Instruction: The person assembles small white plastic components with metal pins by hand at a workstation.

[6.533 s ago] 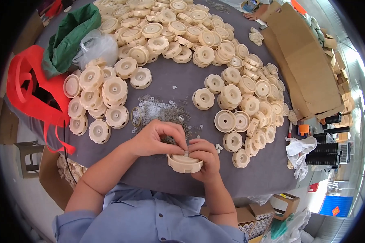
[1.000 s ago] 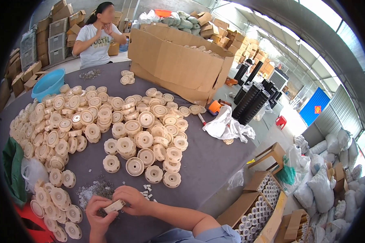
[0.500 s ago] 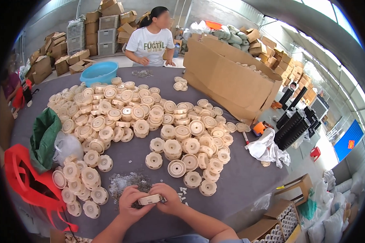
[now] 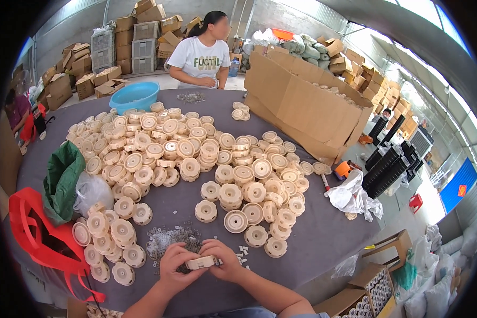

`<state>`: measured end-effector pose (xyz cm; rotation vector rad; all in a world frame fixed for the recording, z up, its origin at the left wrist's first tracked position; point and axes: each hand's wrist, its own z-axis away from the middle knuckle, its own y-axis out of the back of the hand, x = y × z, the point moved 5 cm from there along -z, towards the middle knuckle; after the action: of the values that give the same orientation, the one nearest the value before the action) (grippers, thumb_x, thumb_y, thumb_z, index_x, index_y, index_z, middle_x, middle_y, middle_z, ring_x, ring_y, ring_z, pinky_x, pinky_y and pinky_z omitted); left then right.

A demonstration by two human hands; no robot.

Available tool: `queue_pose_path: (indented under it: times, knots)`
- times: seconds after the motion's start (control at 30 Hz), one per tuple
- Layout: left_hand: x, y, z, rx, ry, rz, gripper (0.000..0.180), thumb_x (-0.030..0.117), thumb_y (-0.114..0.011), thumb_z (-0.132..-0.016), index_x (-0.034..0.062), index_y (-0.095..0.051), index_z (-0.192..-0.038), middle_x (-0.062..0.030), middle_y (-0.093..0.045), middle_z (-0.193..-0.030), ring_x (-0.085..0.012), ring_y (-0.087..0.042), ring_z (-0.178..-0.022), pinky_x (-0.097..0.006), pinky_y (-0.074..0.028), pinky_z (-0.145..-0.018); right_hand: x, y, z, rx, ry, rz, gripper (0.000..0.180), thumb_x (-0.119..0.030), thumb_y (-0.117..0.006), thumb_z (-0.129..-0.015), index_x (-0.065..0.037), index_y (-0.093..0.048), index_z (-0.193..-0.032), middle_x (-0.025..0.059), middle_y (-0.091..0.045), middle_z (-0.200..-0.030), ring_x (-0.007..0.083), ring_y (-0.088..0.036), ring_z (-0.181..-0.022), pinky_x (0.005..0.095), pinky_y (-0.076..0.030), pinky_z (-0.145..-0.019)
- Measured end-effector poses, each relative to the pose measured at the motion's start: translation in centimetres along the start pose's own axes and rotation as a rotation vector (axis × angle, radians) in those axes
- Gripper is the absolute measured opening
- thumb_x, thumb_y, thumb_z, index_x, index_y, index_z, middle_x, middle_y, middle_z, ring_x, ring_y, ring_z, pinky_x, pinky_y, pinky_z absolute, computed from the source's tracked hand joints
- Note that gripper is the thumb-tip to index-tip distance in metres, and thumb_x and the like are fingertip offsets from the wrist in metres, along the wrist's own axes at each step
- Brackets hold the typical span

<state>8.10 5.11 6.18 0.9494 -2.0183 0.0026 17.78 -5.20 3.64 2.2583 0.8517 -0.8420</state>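
My left hand (image 4: 176, 267) and my right hand (image 4: 223, 261) together grip one cream plastic disc part (image 4: 201, 262), held on edge just above the grey table (image 4: 323, 233) near its front. A small heap of tiny clear washers (image 4: 167, 238) lies right behind my hands. A few small white bits (image 4: 244, 252) are scattered to the right of my right hand. Several identical cream discs (image 4: 236, 221) stand just beyond, and a small group of discs (image 4: 108, 238) sits to my left.
A big spread of cream discs (image 4: 185, 148) covers the table's middle. Green bag (image 4: 63, 180), clear bag (image 4: 90, 192) and red bag (image 4: 40, 241) lie at left. A blue basin (image 4: 136, 96) and a large cardboard box (image 4: 307, 108) stand at the back. A person in a white shirt (image 4: 199, 58) works opposite.
The view has swung from looking down, to the right, and back to centre. Both hands keep holding the disc part and have turned it on edge.
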Motion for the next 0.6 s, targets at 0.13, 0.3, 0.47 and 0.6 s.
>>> queue_pose_path:
  times: [0.13, 0.3, 0.47, 0.6]
  knots:
    - [-0.2, -0.1, 0.3, 0.003, 0.011, 0.015, 0.028, 0.009, -0.078, -0.054, 0.0084, -0.063, -0.077, -0.0033, -0.057, -0.068, -0.0178, -0.055, -0.066, -0.039, -0.042, -0.084, 0.2, -0.1, 0.2, 0.005, -0.016, -0.05, 0.034, 0.007, -0.059, -0.062, -0.004, -0.052, -0.093, 0.0103, -0.056, -0.091, 0.0273, -0.055, -0.091, 0.0426, -0.04, -0.09]
    - [-0.6, -0.7, 0.0, -0.01, -0.002, 0.035, 0.031, 0.009, -0.079, -0.053, 0.0078, -0.062, -0.08, -0.0032, -0.057, -0.07, -0.02, -0.055, -0.068, -0.039, -0.044, -0.08, 0.8, 0.4, 0.8, 0.013, -0.033, -0.081, 0.035, 0.006, -0.059, -0.063, -0.005, -0.052, -0.095, 0.0094, -0.055, -0.091, 0.0267, -0.054, -0.091, 0.0445, -0.037, -0.093]
    - [-0.7, -0.1, 0.1, -0.011, 0.11, 0.127, 0.03, 0.004, -0.075, -0.055, 0.0051, -0.061, -0.081, -0.005, -0.057, -0.075, -0.0193, -0.055, -0.071, -0.033, -0.044, -0.074, 0.5, -0.4, -0.1, 0.047, 0.036, -0.068, 0.034, 0.005, -0.061, -0.063, -0.005, -0.052, -0.094, 0.0093, -0.055, -0.092, 0.0279, -0.053, -0.092, 0.0439, -0.037, -0.091]
    - [-0.6, -1.0, -0.4, -0.052, 0.299, 0.2, 0.023, -0.001, -0.065, -0.059, 0.0014, -0.058, -0.081, -0.0048, -0.054, -0.079, -0.0147, -0.051, -0.073, -0.025, -0.04, -0.069, 0.5, 0.3, 0.2, 0.064, 0.003, -0.063, 0.035, 0.005, -0.062, -0.062, -0.004, -0.052, -0.094, 0.0101, -0.054, -0.092, 0.0297, -0.052, -0.095, 0.0416, -0.039, -0.089]
